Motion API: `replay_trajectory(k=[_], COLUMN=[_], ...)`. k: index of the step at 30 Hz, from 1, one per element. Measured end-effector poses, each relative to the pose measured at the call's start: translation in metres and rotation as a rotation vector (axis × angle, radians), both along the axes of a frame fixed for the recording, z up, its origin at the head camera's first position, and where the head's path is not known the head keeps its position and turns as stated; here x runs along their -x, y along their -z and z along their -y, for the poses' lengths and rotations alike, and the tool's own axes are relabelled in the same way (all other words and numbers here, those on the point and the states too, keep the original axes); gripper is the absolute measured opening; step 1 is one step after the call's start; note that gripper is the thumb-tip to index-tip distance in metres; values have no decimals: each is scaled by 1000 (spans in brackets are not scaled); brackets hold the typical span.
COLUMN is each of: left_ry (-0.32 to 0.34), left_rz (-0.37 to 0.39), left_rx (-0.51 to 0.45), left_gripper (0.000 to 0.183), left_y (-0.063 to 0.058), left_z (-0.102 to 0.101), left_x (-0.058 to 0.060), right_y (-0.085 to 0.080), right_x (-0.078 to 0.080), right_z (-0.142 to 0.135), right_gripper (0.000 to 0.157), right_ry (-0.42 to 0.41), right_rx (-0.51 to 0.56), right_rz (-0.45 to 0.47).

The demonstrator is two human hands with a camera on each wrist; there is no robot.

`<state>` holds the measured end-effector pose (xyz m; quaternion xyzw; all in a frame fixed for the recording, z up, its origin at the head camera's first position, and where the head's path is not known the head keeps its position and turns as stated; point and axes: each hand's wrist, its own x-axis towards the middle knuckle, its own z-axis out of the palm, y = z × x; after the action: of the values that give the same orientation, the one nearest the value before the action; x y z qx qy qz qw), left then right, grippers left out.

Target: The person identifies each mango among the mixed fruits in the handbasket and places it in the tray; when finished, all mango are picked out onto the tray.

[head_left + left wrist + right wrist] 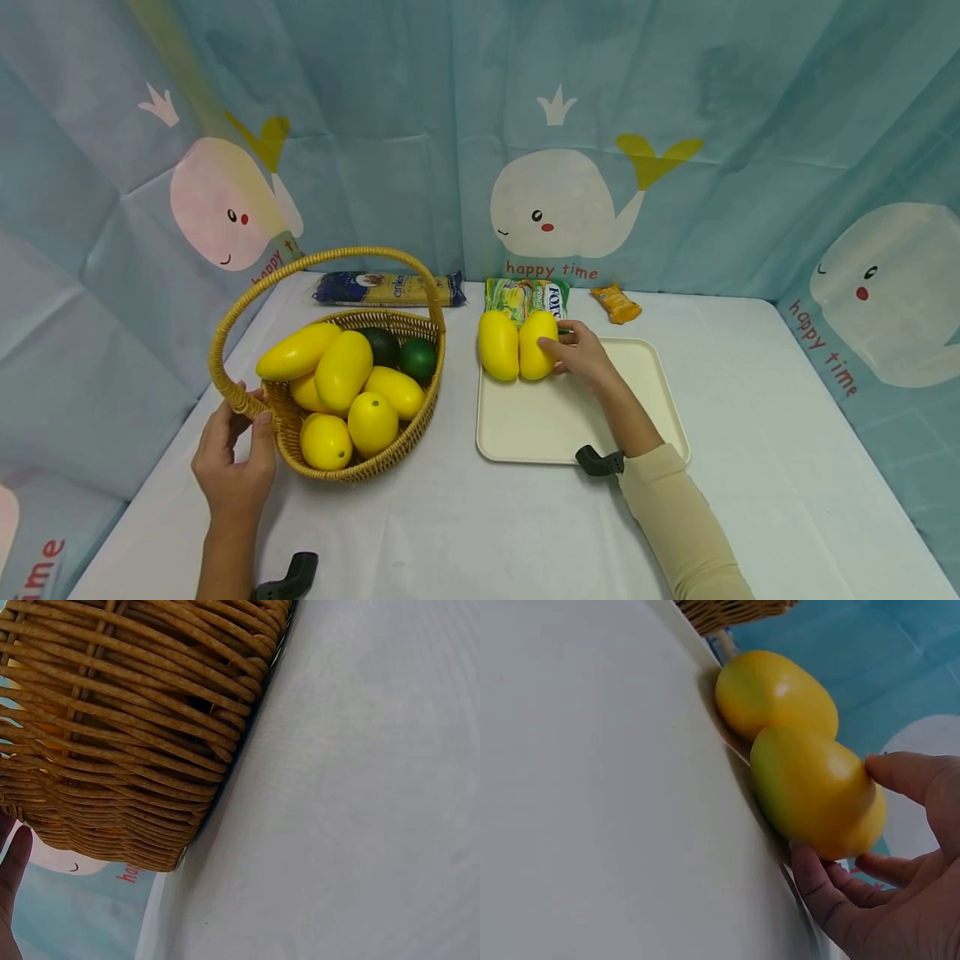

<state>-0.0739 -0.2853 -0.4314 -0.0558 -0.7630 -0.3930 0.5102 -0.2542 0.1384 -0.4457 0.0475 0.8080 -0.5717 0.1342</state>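
Observation:
My left hand [238, 462] grips the wicker basket [429, 412] at the left foot of its arched handle, thumb at the near side. Inside the basket lie several yellow mangoes [343, 367], yellow lemons [372, 423] and dark green avocados [417, 358]. In the left wrist view, the woven side [127, 742] fills the upper left, with the thumb at its edge. My right hand [588, 360] pinches a yellow mango [537, 348] between thumb and fingers at the back of the cream tray [570, 425]. A second mango [498, 346] lies against its left side.
Behind the tray lies a green Fox's candy bag [525, 298], its lower part covered by the mangoes. A small orange packet [617, 303] is to its right. Back left, a blue and yellow pasta pack [390, 289] lies behind the basket. A whale-print curtain [375, 183] encloses the white table.

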Motion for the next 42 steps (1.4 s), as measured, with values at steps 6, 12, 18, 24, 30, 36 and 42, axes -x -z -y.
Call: replay_trajectory(k=[6,12,18,24,30,36,42], left_ry=[1,-2,3,0,-3,5,8], left_rz=[-3,5,-2,-13,-20,-16,-8], left_rx=[-2,1,0,-4,-2,-9,-16], left_gripper=[39,39,39,38,38,38,39], left_y=[1,3,4,4,3,1,-1], left_z=[1,1,3,4,3,0,-2], left_x=[1,1,2,2,2,1,0], right_y=[-2,-1,-4,-9,-22,-34,-41], right_x=[-1,-1,-2,-3,-13,-29,-48], right_z=[0,-3,-5,-1,10,27,53], right_gripper=[74,78,77,73,61,48,39], right_ry=[0,-6,6,37,56,-25,-208], right_rx=[-16,-10,-17,-103,-250,-266,-228], right_rz=[-2,-11,-33,-133,-339,-562,-704])
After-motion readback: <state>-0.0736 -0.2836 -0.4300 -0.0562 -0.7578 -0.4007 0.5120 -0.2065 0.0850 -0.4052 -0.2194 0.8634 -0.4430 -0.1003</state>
